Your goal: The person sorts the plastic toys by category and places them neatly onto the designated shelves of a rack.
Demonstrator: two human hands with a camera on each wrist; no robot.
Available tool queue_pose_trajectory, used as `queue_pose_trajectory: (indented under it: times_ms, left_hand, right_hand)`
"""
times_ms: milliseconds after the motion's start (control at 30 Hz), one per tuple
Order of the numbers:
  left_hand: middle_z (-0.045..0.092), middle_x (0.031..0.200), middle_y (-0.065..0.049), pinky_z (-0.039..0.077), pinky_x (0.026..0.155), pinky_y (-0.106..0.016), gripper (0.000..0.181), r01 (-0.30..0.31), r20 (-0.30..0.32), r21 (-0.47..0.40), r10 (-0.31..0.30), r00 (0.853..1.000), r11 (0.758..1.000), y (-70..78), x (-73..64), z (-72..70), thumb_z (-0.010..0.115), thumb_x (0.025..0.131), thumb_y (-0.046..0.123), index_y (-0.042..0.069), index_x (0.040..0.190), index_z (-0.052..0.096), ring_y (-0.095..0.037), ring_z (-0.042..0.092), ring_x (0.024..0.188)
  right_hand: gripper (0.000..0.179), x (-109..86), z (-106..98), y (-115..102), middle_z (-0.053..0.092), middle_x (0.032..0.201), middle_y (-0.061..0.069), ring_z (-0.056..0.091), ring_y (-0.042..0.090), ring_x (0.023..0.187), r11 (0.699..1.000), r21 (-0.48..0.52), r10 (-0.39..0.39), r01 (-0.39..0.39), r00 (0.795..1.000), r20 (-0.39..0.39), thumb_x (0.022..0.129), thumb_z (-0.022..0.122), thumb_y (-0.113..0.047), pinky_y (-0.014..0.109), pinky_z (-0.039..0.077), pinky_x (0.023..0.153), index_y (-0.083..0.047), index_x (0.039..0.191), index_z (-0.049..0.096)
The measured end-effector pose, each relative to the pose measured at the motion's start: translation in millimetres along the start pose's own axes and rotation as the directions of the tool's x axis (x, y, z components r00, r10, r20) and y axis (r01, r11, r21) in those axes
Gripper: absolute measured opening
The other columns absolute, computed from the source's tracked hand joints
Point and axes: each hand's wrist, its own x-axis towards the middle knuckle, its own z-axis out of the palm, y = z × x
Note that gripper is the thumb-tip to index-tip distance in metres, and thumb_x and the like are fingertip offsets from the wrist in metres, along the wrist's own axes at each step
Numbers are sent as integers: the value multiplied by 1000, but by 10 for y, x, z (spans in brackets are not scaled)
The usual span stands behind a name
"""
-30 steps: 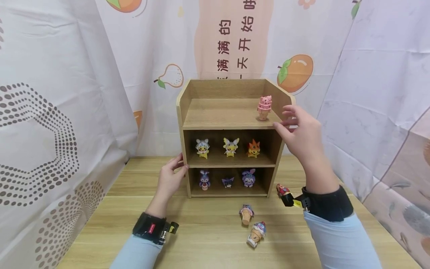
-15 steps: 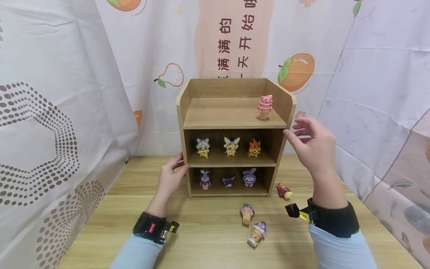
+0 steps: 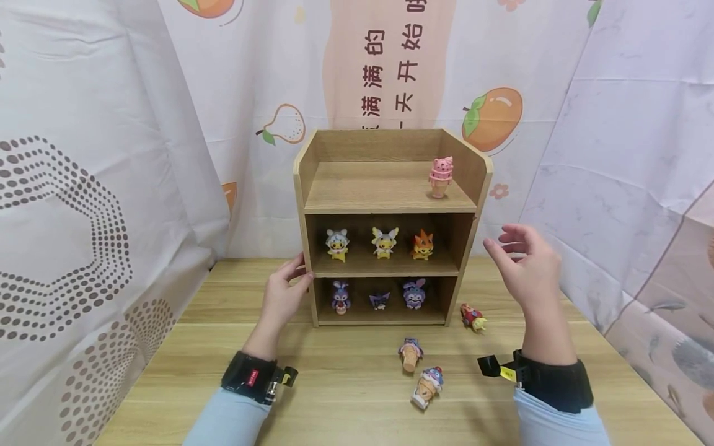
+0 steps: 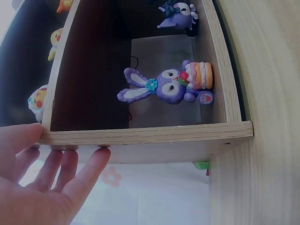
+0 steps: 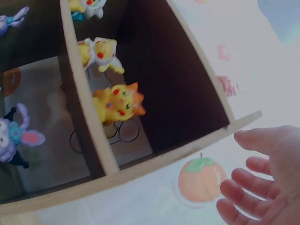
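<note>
A small wooden display shelf (image 3: pixel 390 208) stands upright on the table. My left hand (image 3: pixel 283 296) touches its left side; in the left wrist view, the fingers (image 4: pixel 84 176) lie along the outer panel and the thumb is at the front edge. To the right of the shelf, my right hand (image 3: pixel 527 263) hangs in the air with loosely bent fingers and holds nothing. A pink ice-cream-cone figurine (image 3: pixel 440 177) stands at the right of the top board. Yellow and orange figurines (image 3: pixel 383 243) occupy the middle tier. Purple rabbit figurines (image 3: pixel 340 298) and a small dark one (image 3: pixel 379 301) fill the bottom tier.
Two cone-shaped figurines (image 3: pixel 410 355) lie on the table (image 3: pixel 346 378) in front of the shelf. A red and yellow figurine (image 3: pixel 473 318) lies to its right, below my right hand. A printed curtain (image 3: pixel 268 56) hangs close behind and at the sides.
My right hand has moved away from the shelf's upper right edge, going right and down. The pink cone figurine stays on the top board. My left hand has stayed in place.
</note>
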Motion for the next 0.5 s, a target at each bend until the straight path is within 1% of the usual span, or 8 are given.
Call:
queue_pose_trajectory:
  times_ms: [33, 100, 200, 267, 333, 400, 467, 500]
  left_hand:
    - [59, 140, -16, 62, 79, -28, 53, 2, 0, 2, -2, 1000, 1000, -3, 3, 1, 71, 95, 5, 2, 145, 55, -31, 62, 120]
    - [58, 141, -16, 62, 80, -28, 53, 10, 1, 10, -10, 1000, 1000, -9, 9, 6, 71, 95, 5, 2, 146, 54, -32, 62, 121]
    - [56, 142, -18, 62, 81, -28, 54, 24, -4, 23, -24, 1000, 999, 13, 10, 14, 69, 96, 3, 1, 146, 52, -34, 61, 122]
    - [56, 143, -20, 61, 81, -27, 54, 33, -6, 30, -32, 999, 999, 64, -3, 22, 68, 96, 0, -1, 147, 51, -36, 60, 122]
    - [56, 142, -22, 61, 80, -26, 53, 36, -7, 28, -36, 999, 999, 155, -32, 25, 67, 96, -2, -4, 146, 50, -38, 60, 122]
    - [56, 140, -24, 61, 79, -25, 52, 35, -4, 25, -35, 999, 999, 257, -68, 27, 66, 96, -4, -6, 145, 50, -39, 60, 122]
    - [56, 139, -25, 61, 79, -24, 52, 32, 0, 23, -32, 1000, 999, 333, -100, 28, 65, 96, -4, -7, 145, 50, -41, 59, 122]
    - [56, 139, -26, 61, 80, -24, 52, 28, 3, 24, -28, 1000, 999, 349, -105, 28, 65, 96, -4, -7, 145, 49, -42, 59, 122]
  right_hand:
    - [43, -18, -1, 34, 71, 105, 15, 57, -11, 83, 1000, -12, 23, -23, 1000, 13, 92, 78, -27, 3, 46, 71, 0, 123, 66]
    - [47, -51, -5, 94, 71, 108, 16, 60, -3, 86, 997, -36, 68, -66, 997, 42, 93, 77, -32, 4, 45, 71, -1, 126, 64]
    - [52, -92, -4, 186, 70, 113, 19, 66, 17, 94, 992, -62, 118, -113, 990, 82, 94, 74, -36, 6, 45, 70, -1, 131, 62]
    - [56, -113, 1, 248, 69, 116, 21, 67, 30, 100, 989, -69, 139, -132, 985, 107, 94, 73, -38, 7, 44, 70, 0, 133, 60]
    - [58, -133, 7, 311, 67, 119, 23, 66, 37, 104, 986, -77, 160, -151, 979, 129, 95, 72, -39, 10, 45, 70, 0, 135, 58]
    - [60, -146, 19, 371, 66, 121, 25, 65, 41, 107, 983, -79, 179, -168, 971, 158, 95, 72, -40, 19, 50, 73, 1, 137, 56]
    - [64, -154, 32, 425, 64, 124, 26, 64, 44, 109, 979, -87, 199, -186, 962, 186, 95, 71, -42, 33, 56, 78, 1, 140, 53]
    - [66, -158, 39, 448, 63, 126, 27, 63, 44, 110, 977, -88, 210, -196, 956, 204, 96, 70, -43, 41, 57, 80, 1, 141, 52]
